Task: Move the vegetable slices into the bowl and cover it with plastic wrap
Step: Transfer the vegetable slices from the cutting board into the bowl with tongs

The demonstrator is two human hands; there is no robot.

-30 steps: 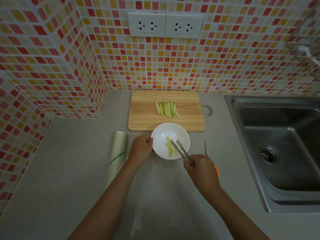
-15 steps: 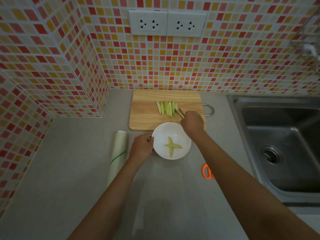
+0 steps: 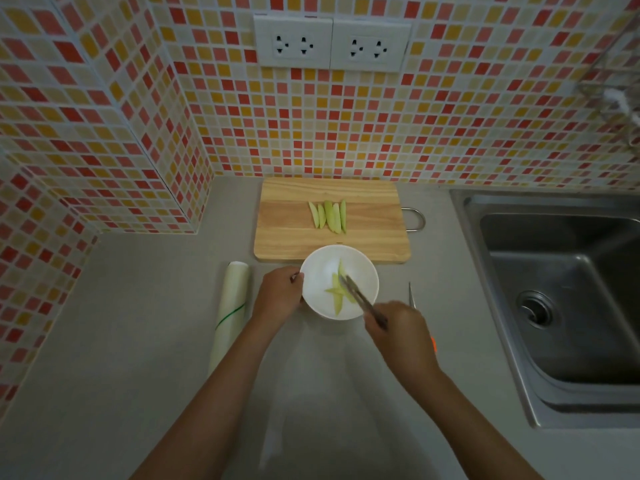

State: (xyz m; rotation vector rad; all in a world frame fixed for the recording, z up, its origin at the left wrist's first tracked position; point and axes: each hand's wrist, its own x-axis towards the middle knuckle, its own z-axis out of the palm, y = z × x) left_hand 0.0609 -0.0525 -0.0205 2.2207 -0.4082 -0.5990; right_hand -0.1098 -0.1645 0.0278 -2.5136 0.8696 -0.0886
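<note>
A white bowl (image 3: 322,271) stands on the grey counter just in front of a wooden cutting board (image 3: 287,233). Several pale green vegetable slices (image 3: 329,215) lie side by side on the board. A few more slices (image 3: 336,296) lie crossed inside the bowl. My left hand (image 3: 278,296) grips the bowl's left rim. My right hand (image 3: 398,329) grips metal tongs (image 3: 360,299), whose tips reach into the bowl and hold a slice (image 3: 341,270) over the others. A roll of plastic wrap (image 3: 230,313) lies left of the bowl.
Scissors (image 3: 411,295) with orange handles lie right of the bowl, mostly hidden by my right hand. A steel sink (image 3: 561,299) fills the right side. Mosaic-tiled walls close the back and left, with two sockets (image 3: 332,43) above the board.
My right hand has come back from the cutting board to the bowl, bringing one more slice in the tongs. One slice fewer lies on the board. My left hand stayed on the rim.
</note>
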